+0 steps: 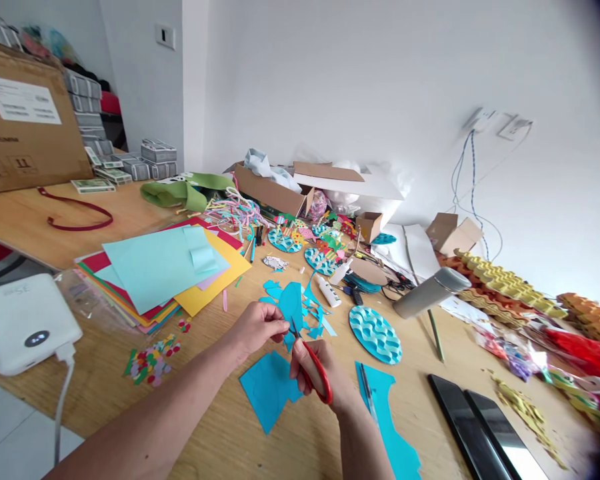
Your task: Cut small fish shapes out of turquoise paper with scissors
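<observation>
Between the fingers of my left hand (261,328) is a piece of blue paper (292,300), held up above the table. My right hand (323,373) grips red-handled scissors (322,381), their blades against the lower edge of that paper. Below my hands lies a blue sheet (266,390) with a faint drawn outline. Several blue paper scraps (314,313) are scattered just behind the held piece. To the right of my right hand, a pen (367,390) rests on another cut blue sheet (393,420).
A stack of coloured paper (150,267) and paper confetti (153,360) lie left. An oval blue wave-patterned piece (375,335), a glue bottle (329,291), a silver cylinder (433,292) and two phones (467,427) sit right. Open cardboard boxes (267,190) stand at the back.
</observation>
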### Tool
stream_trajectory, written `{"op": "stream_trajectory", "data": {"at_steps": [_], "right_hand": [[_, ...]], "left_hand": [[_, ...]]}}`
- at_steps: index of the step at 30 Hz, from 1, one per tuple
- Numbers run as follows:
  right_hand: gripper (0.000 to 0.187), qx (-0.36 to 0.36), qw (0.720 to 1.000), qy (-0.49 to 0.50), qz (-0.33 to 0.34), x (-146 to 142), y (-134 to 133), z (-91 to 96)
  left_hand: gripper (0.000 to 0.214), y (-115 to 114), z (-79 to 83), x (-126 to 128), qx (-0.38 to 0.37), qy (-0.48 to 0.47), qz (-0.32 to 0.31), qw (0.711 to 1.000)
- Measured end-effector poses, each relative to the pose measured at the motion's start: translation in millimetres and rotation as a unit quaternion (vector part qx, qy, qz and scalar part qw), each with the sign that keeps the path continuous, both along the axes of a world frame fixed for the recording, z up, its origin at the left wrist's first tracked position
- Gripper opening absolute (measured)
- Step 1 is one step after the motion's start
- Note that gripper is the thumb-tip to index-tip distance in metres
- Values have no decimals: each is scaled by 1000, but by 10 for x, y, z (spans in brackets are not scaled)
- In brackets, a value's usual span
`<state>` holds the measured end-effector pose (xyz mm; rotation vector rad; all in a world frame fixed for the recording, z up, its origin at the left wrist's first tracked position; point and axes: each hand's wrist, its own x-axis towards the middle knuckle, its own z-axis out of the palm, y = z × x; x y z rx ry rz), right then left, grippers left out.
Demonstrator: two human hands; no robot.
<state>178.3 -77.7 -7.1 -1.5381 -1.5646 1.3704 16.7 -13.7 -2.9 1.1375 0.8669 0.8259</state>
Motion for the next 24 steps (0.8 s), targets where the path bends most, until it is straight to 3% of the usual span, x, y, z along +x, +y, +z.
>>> {"op": "stream_trajectory", "data": {"at_steps": [24], "right_hand": [[69, -7, 1000, -11, -7, -4, 5, 14]], "left_hand": [[20, -17, 36, 3, -6, -17, 18, 1000]]}}
